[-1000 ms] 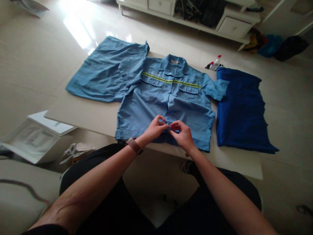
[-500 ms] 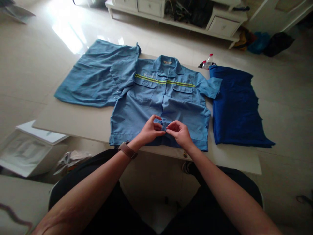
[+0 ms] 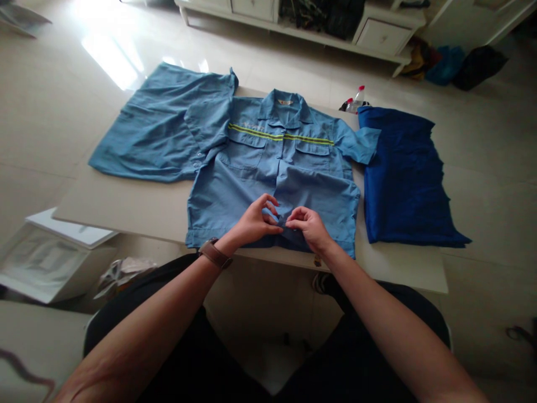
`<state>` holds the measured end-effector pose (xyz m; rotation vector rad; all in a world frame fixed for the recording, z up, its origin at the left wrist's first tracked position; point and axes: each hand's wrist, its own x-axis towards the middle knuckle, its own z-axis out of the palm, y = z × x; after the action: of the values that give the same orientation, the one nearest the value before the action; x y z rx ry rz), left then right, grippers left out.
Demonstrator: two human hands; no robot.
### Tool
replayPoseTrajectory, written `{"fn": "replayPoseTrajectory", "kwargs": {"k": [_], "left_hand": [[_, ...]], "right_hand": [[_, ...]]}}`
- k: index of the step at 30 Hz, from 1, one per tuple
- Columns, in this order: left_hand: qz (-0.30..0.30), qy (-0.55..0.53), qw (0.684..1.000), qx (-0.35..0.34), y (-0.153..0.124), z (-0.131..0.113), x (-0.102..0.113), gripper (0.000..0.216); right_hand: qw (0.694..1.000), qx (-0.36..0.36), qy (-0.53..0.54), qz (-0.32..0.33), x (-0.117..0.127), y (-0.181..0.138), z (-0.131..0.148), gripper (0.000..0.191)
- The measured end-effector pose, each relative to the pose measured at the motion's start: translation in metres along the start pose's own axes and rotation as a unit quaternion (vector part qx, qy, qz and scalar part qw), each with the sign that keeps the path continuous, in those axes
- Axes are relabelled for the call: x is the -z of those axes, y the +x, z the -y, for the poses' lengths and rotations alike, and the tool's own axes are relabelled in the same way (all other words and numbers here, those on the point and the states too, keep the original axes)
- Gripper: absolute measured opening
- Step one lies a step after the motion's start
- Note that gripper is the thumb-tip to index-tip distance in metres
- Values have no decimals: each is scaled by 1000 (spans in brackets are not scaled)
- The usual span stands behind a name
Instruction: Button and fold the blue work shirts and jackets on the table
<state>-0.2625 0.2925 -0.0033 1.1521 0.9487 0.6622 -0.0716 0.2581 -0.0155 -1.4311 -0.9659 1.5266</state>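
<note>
A light blue work shirt (image 3: 310, 179) lies front up on the table, collar away from me, with a yellow-and-dark stripe across the chest. At its lower front opening, my left hand (image 3: 260, 218) pinches the placket cloth between thumb and fingers. Close beside it, my right hand (image 3: 308, 225) grips the other side of the same placket with thumb and forefinger. The fingertips of both hands nearly meet; any button between them is too small to make out. The shirt's left-hand sleeve rests over folded light blue cloth (image 3: 155, 123).
Folded dark blue cloth (image 3: 406, 179) lies at the right end of the pale table (image 3: 121, 207). Bottles with red caps (image 3: 358, 99) stand behind the table. A white lidded box (image 3: 54, 257) is on the left, and a white cabinet (image 3: 310, 33) stands at the back.
Both hands stay at the shirt's lower placket, with only slight finger movement. The right fingers have lowered a little, and the whole view has shifted slightly.
</note>
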Motion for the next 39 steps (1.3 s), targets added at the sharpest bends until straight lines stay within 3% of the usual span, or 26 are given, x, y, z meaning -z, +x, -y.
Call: {"fn": "replayPoseTrajectory", "kwargs": {"k": [3, 6, 8, 10, 12, 14, 19, 22, 26, 30, 34, 39], "left_hand": [[33, 20, 999, 3, -2, 4, 0, 62], [90, 97, 991, 11, -4, 11, 3, 45], [109, 186, 976, 8, -4, 14, 7, 30], [83, 287, 954, -10, -5, 14, 12, 18], [38, 381, 923, -36, -6, 13, 15, 13], [33, 449, 892, -39, -7, 13, 18, 13], [120, 508, 853, 22, -14, 16, 16, 27], [127, 518, 845, 29, -15, 16, 14, 23], [89, 523, 848, 11, -12, 13, 14, 16], [39, 529, 847, -20, -12, 9, 10, 29], [3, 548, 835, -39, -11, 11, 6, 33], [-22, 545, 838, -11, -5, 17, 4, 29]], "right_hand": [[998, 11, -58, 21, 1, 3, -5, 26], [974, 64, -213, 33, 1, 3, -11, 11], [933, 117, -340, 29, 0, -1, -14, 9], [881, 158, -444, 37, -1, -5, -15, 13], [838, 177, -513, 52, -3, -9, -14, 15], [814, 178, -550, 60, -4, -12, -13, 15], [819, 134, -556, 52, -6, -11, -15, 7], [829, 129, -543, 45, -8, -13, -15, 15], [807, 166, -562, 66, -11, -19, -12, 35], [795, 178, -574, 83, -14, -20, -10, 22], [810, 162, -561, 53, -13, -19, -12, 29], [780, 170, -594, 103, -12, -21, -13, 35]]}}
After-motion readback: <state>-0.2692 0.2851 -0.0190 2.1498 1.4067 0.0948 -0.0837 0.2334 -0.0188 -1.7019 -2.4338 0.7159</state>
